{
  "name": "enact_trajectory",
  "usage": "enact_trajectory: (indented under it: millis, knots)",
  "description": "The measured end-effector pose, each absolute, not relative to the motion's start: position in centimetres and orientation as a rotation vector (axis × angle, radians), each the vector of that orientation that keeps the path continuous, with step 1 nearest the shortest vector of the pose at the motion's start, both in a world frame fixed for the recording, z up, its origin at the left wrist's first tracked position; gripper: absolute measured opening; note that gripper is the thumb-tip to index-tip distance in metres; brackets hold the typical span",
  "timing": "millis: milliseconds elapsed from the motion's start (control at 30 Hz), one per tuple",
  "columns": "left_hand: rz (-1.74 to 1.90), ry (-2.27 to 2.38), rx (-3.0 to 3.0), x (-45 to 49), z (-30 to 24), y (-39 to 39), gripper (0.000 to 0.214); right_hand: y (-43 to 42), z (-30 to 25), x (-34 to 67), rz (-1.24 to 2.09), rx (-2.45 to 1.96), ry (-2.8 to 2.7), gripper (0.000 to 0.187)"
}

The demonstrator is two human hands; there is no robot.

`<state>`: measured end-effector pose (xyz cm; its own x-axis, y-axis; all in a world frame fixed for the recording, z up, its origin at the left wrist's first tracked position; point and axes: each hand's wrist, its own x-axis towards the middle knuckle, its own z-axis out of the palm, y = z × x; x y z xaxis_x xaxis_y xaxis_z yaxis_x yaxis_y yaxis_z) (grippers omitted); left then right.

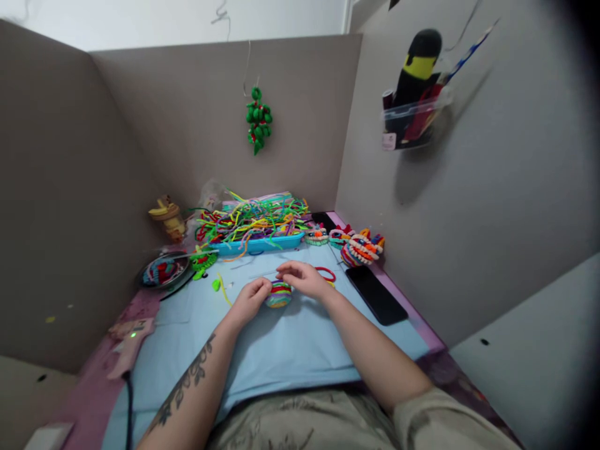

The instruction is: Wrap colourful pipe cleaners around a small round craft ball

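Observation:
A small round ball of coiled pipe cleaners (279,295), striped in red, green, purple and yellow, is held low over the blue cloth. My left hand (253,299) pinches its left side between thumb and bent fingers. At the ball's upper right edge, my right hand (302,278) has its fingers curled with the thumb close to them; the fingertips partly hide what they grip. A yellow-green pipe cleaner (224,289) and a bright green bit (216,285) lie left of my left hand. Red-handled scissors (327,273) are partly hidden behind my right hand.
At the back, a blue tray (262,245) overflows with coloured pipe cleaners. A black phone (376,295) and several fuzzy figures (360,248) lie right. On the left are a round dish (165,271) and a pink glue gun (132,344) with its cord. Grey partitions (225,125) enclose the table.

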<state>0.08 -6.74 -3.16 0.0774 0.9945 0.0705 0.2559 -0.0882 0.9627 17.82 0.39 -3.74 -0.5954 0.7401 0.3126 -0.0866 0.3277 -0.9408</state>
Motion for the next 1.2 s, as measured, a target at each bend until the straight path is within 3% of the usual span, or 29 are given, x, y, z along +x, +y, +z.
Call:
enact_trajectory:
  millis: [100, 267, 433, 567, 733, 867, 1067, 1200]
  knots:
    - [1.14, 1.325, 1.517, -0.1, -3.2, -6.7, 0.03, 0.5, -4.1, 17.5, 1.644, -0.502, -1.647, 0.033]
    - [1.174, 1.322, 1.522, -0.1, -3.3, -6.7, 0.028, 0.4, -4.3, 17.3, 1.707, -0.455, -1.571, 0.033]
    - [1.183, 1.317, 1.476, -0.1, -3.3, -6.6, 0.03, 0.1, -3.8, 17.3, 1.344, -0.516, -1.833, 0.008]
    - [1.178, 1.311, 1.472, -0.3, -3.4, -6.5, 0.032, -0.1, -3.3, 17.5, 1.09, -0.548, -1.955, 0.011]
    - [1.16, 1.302, 1.489, -0.4, -3.8, -6.4, 0.032, -0.1, -3.1, 17.6, 1.066, -0.5, -2.035, 0.007]
    - [1.169, 1.291, 1.445, -0.5, -3.8, -6.4, 0.031, 0.3, -3.5, 17.5, 1.218, -0.502, -1.953, 0.006]
    - [1.221, 1.246, 1.402, -0.5, -3.3, -6.4, 0.03, 0.9, -4.4, 17.3, 1.64, -0.492, -1.557, 0.034]
    - [1.19, 1.263, 1.426, -0.4, -3.4, -6.6, 0.029, 0.9, -4.5, 17.2, 1.709, -0.49, -1.562, 0.033]
